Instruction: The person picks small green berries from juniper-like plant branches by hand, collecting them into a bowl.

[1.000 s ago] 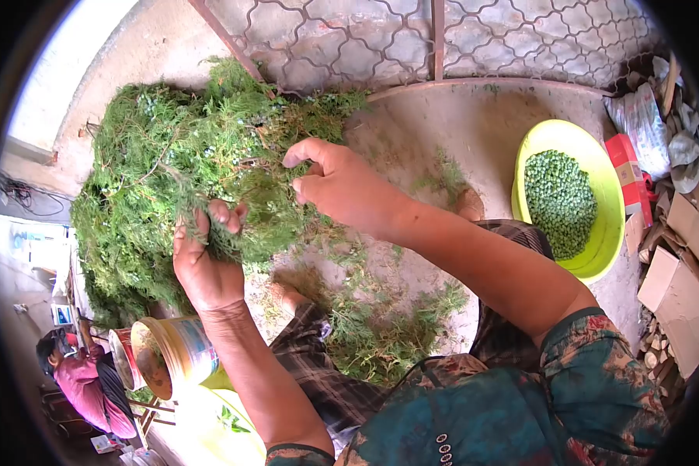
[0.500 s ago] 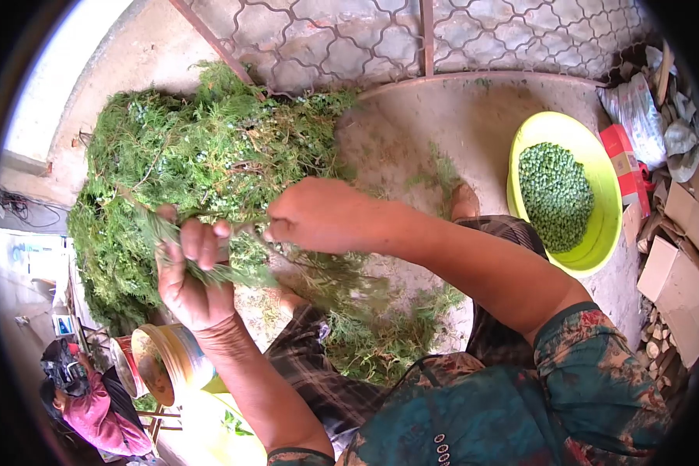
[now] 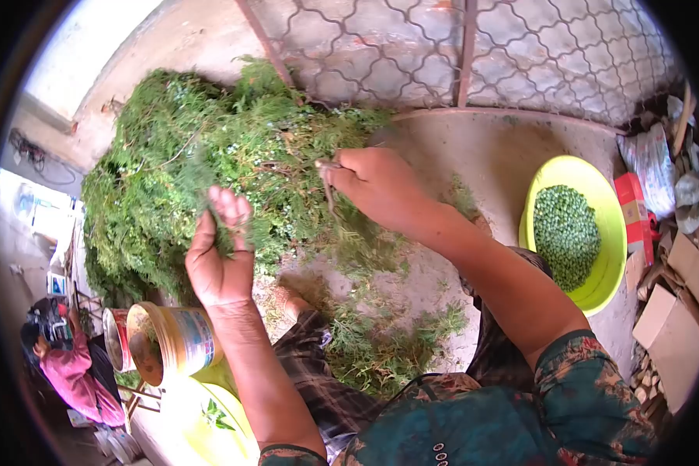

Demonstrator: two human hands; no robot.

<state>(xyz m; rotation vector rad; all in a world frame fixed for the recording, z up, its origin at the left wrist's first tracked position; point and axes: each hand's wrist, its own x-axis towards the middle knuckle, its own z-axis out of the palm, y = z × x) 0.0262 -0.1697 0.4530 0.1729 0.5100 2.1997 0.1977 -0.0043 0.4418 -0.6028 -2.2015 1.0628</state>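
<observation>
My right hand (image 3: 377, 182) is closed round the woody end of an evergreen branch (image 3: 326, 167), whose green foliage hangs blurred below the fist. To its left, my left hand (image 3: 224, 264) is raised palm up, with thumb and fingers apart. Blurred green sprigs show around its fingertips, and I cannot make out whether any touch the palm. Behind both hands lies a large heap of evergreen branches (image 3: 163, 147) with small pale berries among the leaves. Loose green clippings (image 3: 380, 349) are spread on the floor between my legs.
A yellow-green basin (image 3: 615, 272) holding small green berries (image 3: 567, 237) stands at right, near cardboard (image 3: 672, 334). Buckets (image 3: 186, 346) and another yellow basin (image 3: 245, 415) are at lower left. A person in pink (image 3: 78, 380) sits beyond. A metal lattice (image 3: 365, 54) runs along the back.
My hands have moved apart: the right went up and right with the branch, and the left opened, its fingers spreading from the sprig. The view has also shifted slightly.
</observation>
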